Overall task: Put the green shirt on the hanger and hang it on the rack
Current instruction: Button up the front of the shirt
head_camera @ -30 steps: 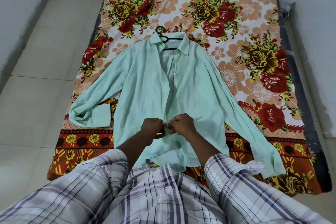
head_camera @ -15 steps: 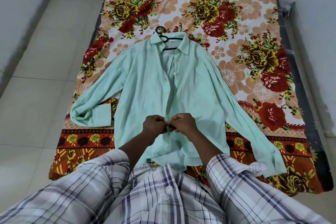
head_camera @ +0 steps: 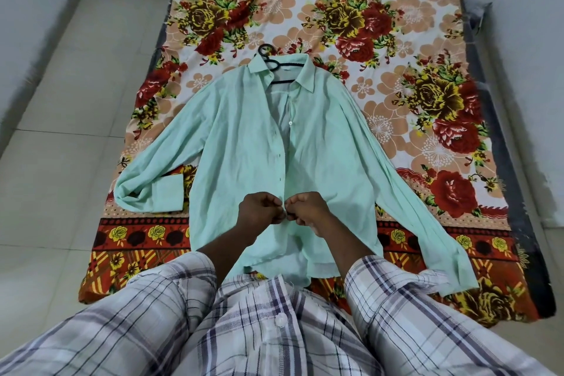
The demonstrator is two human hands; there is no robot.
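Shirt (head_camera: 244,143): flat on floral sheet (head_camera: 396,40), hanger (head_camera: 276,65) inside collar.
Left hand (head_camera: 259,210): pinching left placket edge.
Right hand (head_camera: 308,209): pinching right placket edge, knuckles nearly meeting.

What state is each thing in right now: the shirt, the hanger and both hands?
Green shirt: lies flat on the flowered sheet, front up, open near the collar.
Hanger: tucked inside the shirt's neck, hook sticking out past the collar.
Left hand: pinches the shirt's front edge low down.
Right hand: pinches the opposite front edge, right beside the left hand.
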